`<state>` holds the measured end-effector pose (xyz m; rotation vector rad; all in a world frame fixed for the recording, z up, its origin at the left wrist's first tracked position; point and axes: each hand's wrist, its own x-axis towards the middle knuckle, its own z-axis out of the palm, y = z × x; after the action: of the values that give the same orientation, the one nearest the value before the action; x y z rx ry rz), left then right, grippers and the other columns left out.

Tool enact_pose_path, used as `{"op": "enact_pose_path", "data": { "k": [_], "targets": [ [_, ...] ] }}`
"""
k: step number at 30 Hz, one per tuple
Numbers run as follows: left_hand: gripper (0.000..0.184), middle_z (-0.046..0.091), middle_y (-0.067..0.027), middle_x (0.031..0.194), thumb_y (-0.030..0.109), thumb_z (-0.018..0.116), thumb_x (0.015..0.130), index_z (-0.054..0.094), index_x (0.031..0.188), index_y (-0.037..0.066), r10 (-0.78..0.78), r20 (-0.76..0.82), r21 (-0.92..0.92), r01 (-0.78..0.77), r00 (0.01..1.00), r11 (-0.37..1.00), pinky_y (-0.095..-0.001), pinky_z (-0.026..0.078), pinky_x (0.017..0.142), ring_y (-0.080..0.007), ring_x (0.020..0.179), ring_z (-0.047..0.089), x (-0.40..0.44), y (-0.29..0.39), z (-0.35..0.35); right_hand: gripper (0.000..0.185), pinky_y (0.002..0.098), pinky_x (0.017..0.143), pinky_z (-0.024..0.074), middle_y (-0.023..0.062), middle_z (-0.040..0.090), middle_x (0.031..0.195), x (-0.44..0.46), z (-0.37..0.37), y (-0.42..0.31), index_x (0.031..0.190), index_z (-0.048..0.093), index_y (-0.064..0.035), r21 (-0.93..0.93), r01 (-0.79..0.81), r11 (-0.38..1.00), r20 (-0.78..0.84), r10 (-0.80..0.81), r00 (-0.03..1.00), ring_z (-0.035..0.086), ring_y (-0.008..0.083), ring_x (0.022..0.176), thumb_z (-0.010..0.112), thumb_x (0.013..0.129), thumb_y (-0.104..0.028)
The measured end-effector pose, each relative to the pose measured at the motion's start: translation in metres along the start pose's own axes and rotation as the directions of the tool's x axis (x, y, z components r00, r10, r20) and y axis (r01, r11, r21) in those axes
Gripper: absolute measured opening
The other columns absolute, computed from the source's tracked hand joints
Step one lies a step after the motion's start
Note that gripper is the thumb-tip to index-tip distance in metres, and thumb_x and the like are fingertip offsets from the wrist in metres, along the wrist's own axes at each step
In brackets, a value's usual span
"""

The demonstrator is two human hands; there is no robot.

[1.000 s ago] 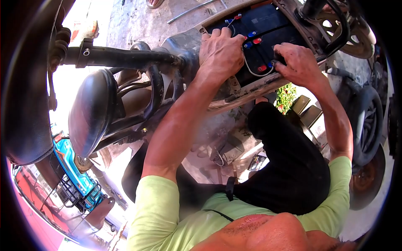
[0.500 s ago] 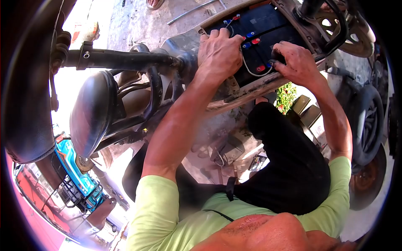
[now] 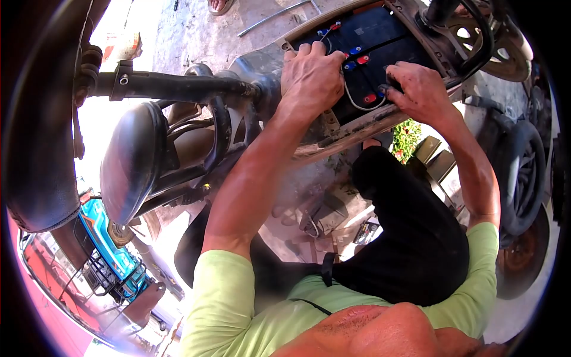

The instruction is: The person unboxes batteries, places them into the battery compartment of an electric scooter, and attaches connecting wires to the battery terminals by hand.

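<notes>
My left hand (image 3: 312, 77) rests at the left end of the black batteries (image 3: 383, 33), fingers curled down; what they grip is hidden. A thin grey cable (image 3: 351, 95) loops from beside these fingers towards a red terminal (image 3: 370, 97). My right hand (image 3: 421, 92) hovers by the near right battery, with thumb and forefinger apart beside a blue terminal at the thumb tip. More red and blue terminals (image 3: 355, 50) show between the hands. The batteries sit in a dusty tray (image 3: 363, 126) of a vehicle frame.
A black frame tube (image 3: 178, 84) and a rounded dark seat or cover (image 3: 132, 160) stand at the left. Wheels and a tyre (image 3: 523, 172) are at the right. A metal rod (image 3: 270, 19) lies on the ground beyond. Another person's foot (image 3: 219, 5) shows at the top.
My right thumb and forefinger have spread slightly apart, and that hand has shifted a little. My left hand stays in place.
</notes>
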<state>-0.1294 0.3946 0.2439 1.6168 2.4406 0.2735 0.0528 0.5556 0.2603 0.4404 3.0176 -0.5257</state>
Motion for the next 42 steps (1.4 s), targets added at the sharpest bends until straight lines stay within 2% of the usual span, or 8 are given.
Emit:
{"op": "enact_pose_path", "data": {
  "k": [7,13,25,34,37,40,42],
  "targets": [
    [0.037,0.067,-0.0139,0.114,0.027,0.063,0.091,0.072,0.126,0.021,-0.012,-0.002,-0.003,0.012,1.000,1.000,-0.0451,0.044,0.096,-0.0325,0.116,0.061,0.000,0.001,0.000,0.023,0.0482,0.075,0.0525,0.0123,0.064,0.087,0.001,0.000,-0.003,0.099,0.065,-0.0072,-0.034,-0.005,0.999,0.022,0.006,1.000,0.067,0.0357,0.088,0.071,0.086,-0.025],
    [0.037,0.067,-0.0145,0.114,0.026,0.062,0.091,0.072,0.127,0.021,-0.003,-0.005,-0.001,0.003,1.000,1.000,-0.0452,0.044,0.096,-0.0328,0.114,0.061,0.000,0.000,0.000,0.024,0.0478,0.074,0.0520,0.0130,0.064,0.090,0.000,0.000,-0.005,0.101,0.064,-0.0065,0.052,-0.030,0.998,-0.033,0.032,0.999,0.067,0.0361,0.087,0.073,0.085,-0.023],
    [0.035,0.067,-0.0140,0.111,0.026,0.063,0.091,0.073,0.124,0.020,0.012,-0.035,0.005,-0.012,0.999,1.000,-0.0456,0.045,0.096,-0.0333,0.112,0.061,-0.001,-0.001,0.002,0.022,0.0462,0.071,0.0520,0.0120,0.063,0.085,0.001,0.003,-0.005,0.097,0.066,-0.0067,-0.032,0.008,0.999,-0.058,-0.010,0.998,0.067,0.0349,0.083,0.073,0.087,-0.025],
    [0.036,0.067,-0.0149,0.115,0.026,0.063,0.091,0.073,0.126,0.021,-0.003,-0.027,-0.012,0.002,1.000,1.000,-0.0460,0.045,0.096,-0.0335,0.114,0.061,-0.001,-0.001,0.002,0.020,0.0474,0.073,0.0520,0.0121,0.064,0.087,0.001,-0.008,-0.002,0.097,0.065,-0.0073,0.067,-0.001,0.998,0.004,0.001,1.000,0.066,0.0367,0.084,0.072,0.085,-0.022],
    [0.037,0.067,-0.0149,0.115,0.026,0.062,0.091,0.073,0.126,0.021,0.002,-0.020,-0.009,-0.002,1.000,1.000,-0.0461,0.045,0.096,-0.0334,0.114,0.061,-0.001,-0.001,0.001,0.019,0.0470,0.073,0.0521,0.0126,0.064,0.087,0.000,-0.004,-0.002,0.098,0.065,-0.0072,0.101,0.047,0.994,-0.041,-0.043,0.998,0.066,0.0366,0.085,0.071,0.086,-0.021],
    [0.037,0.067,-0.0148,0.114,0.025,0.062,0.090,0.073,0.126,0.021,-0.010,-0.010,0.001,0.010,1.000,1.000,-0.0459,0.045,0.096,-0.0332,0.114,0.061,-0.001,0.000,0.000,0.019,0.0484,0.071,0.0496,0.0143,0.061,0.089,0.000,-0.003,-0.002,0.096,0.062,-0.0045,0.093,0.073,0.993,-0.006,-0.073,0.997,0.064,0.0398,0.083,0.070,0.086,-0.018],
    [0.038,0.067,-0.0148,0.114,0.025,0.062,0.090,0.072,0.126,0.020,-0.005,-0.019,-0.003,0.005,1.000,1.000,-0.0458,0.045,0.096,-0.0330,0.114,0.061,-0.001,0.000,0.001,0.019,0.0467,0.072,0.0521,0.0124,0.063,0.088,0.001,-0.002,-0.005,0.096,0.063,-0.0057,0.006,0.075,0.997,-0.024,-0.075,0.997,0.066,0.0371,0.083,0.071,0.086,-0.020]
  ]
}}
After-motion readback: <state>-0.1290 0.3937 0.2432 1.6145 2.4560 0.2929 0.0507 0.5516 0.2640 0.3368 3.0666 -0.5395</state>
